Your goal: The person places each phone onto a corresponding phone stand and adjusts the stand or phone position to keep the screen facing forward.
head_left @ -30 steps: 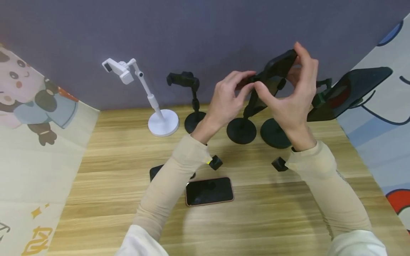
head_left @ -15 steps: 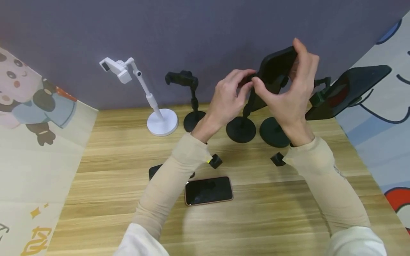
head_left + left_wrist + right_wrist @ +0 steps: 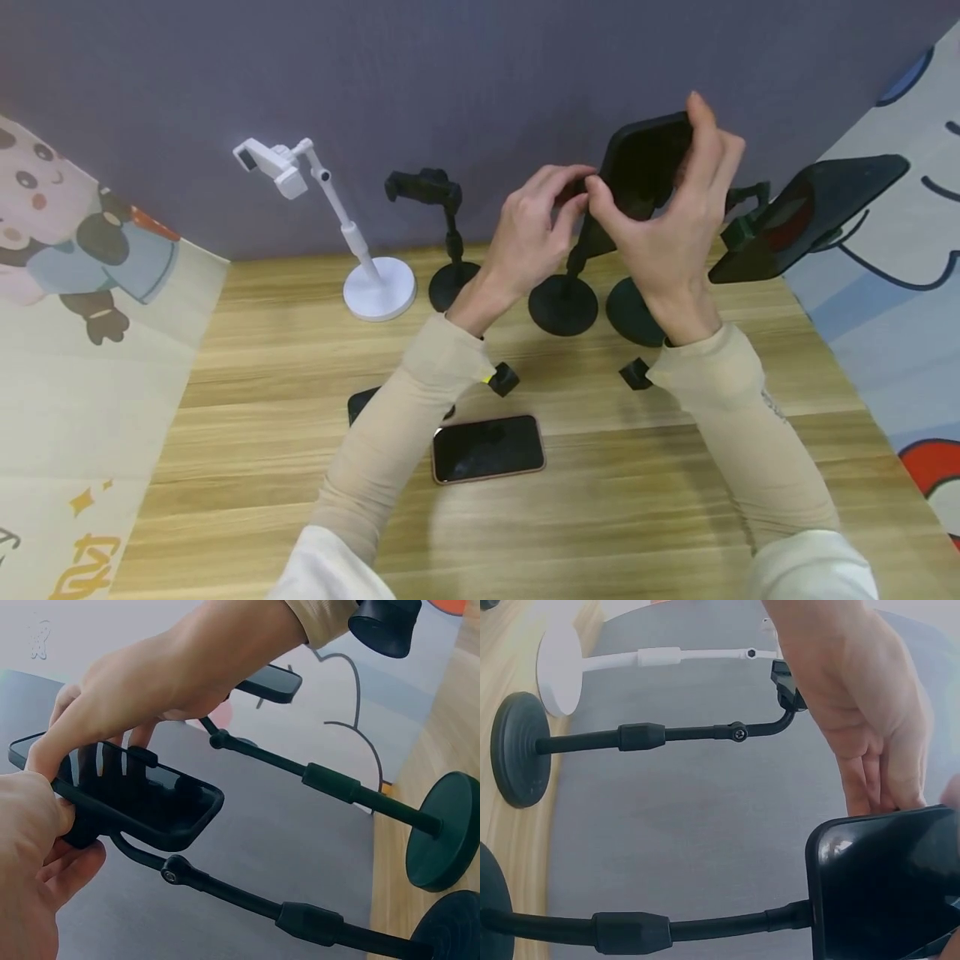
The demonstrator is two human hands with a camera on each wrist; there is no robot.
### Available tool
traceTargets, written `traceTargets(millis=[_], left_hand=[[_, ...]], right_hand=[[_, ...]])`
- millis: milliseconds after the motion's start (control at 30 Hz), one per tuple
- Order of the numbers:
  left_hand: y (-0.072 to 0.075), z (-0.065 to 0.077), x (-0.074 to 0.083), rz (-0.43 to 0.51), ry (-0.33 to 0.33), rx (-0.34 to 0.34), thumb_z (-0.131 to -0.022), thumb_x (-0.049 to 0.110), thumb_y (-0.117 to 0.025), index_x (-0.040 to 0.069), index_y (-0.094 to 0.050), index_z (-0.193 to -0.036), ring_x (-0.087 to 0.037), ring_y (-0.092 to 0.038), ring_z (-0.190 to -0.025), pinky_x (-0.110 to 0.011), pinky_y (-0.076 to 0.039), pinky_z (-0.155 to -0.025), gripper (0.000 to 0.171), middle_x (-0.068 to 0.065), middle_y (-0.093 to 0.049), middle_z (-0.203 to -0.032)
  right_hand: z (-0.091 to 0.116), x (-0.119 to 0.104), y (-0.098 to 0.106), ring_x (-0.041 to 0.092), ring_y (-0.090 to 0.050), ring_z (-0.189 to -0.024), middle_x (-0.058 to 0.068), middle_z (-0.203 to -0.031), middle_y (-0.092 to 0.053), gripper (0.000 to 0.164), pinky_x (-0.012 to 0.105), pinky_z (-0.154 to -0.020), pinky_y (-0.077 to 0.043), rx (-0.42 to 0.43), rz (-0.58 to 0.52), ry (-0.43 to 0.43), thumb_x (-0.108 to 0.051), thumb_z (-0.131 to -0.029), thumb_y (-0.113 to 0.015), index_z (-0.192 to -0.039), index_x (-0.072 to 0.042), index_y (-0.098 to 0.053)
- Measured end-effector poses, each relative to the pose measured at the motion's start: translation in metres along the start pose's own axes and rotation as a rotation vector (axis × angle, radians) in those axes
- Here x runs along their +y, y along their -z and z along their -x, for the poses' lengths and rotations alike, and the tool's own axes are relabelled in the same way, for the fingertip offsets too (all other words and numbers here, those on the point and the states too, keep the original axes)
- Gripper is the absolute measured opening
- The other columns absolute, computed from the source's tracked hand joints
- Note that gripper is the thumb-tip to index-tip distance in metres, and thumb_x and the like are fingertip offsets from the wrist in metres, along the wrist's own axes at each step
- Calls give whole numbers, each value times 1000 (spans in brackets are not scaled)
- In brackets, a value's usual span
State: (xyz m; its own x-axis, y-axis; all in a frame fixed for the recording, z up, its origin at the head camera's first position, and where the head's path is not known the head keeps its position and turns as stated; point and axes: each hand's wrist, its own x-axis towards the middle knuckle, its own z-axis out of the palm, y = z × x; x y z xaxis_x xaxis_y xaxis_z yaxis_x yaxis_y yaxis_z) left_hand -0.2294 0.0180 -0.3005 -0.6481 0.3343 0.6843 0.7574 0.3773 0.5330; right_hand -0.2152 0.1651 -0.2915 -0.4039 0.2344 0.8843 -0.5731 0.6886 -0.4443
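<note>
A black smartphone sits at the head of a black phone stand, its screen tilted up. My right hand holds the phone, thumb on the near left edge and fingers at the far right end. My left hand pinches the stand's clamp at the phone's left edge. In the left wrist view the left fingers curl under the phone around the clamp, partly hidden. The right wrist view shows the glossy screen close up, with the left hand beyond it.
A dark green stand bearing another phone stands to the right. Leftward are a black stand and a white stand. A pink-edged phone lies on the wooden table, near a black phone partly under the left sleeve.
The held phone has turned so that its broad face shows more toward the head camera. My right hand and forearm have shifted slightly left; the left hand stays at the clamp.
</note>
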Motion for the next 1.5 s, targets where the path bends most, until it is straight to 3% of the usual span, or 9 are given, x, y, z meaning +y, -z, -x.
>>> traceTargets(millis=[200, 567, 833, 1067, 1500], left_hand=[[0, -1, 0, 1, -1, -10, -96, 17, -51, 1, -62, -120, -8, -55, -85, -15, -44, -74, 30, -10, -61, -111], [1, 0, -1, 4, 13, -15, -97, 19, -51, 2, -62, -119, -8, -53, -82, -21, -47, -71, 31, -7, -61, -110], [2, 0, -1, 17, 11, -19, -96, 19, -51, 1, -62, -119, -8, -53, -82, -18, -44, -69, 30, -8, -61, -109], [3, 0, -3, 28, 11, -23, -96, 18, -51, 0, -61, -118, -9, -54, -84, -17, -44, -71, 30, -10, -61, -108], [13, -3, -3, 91, 6, -73, -93, 15, -57, 0, -62, -120, -7, -57, -89, -16, -47, -77, 32, -9, -63, -109]], right_hand=[[1, 2, 0, 27, -36, -83, 14, -111, -45, 85, 32, -72, -30, -3, 24, -16, -43, -70, -74, -139, -4, -41], [3, 3, -1, 27, -37, -83, 12, -113, -44, 85, 35, -70, -32, -13, 55, -27, -48, -72, -70, -140, -6, -39], [3, 3, -2, 25, -38, -84, 9, -113, -44, 85, 36, -70, -34, 1, 73, -22, -49, -73, -70, -139, -5, -40], [3, 0, -3, 22, -46, -101, 16, -118, -46, 84, 35, -85, -47, 13, 82, -13, -48, -74, -70, -137, -3, -40], [4, -1, -4, 21, -46, -101, 18, -117, -46, 82, 35, -86, -47, 18, 79, -10, -47, -73, -70, -137, -4, -42]])
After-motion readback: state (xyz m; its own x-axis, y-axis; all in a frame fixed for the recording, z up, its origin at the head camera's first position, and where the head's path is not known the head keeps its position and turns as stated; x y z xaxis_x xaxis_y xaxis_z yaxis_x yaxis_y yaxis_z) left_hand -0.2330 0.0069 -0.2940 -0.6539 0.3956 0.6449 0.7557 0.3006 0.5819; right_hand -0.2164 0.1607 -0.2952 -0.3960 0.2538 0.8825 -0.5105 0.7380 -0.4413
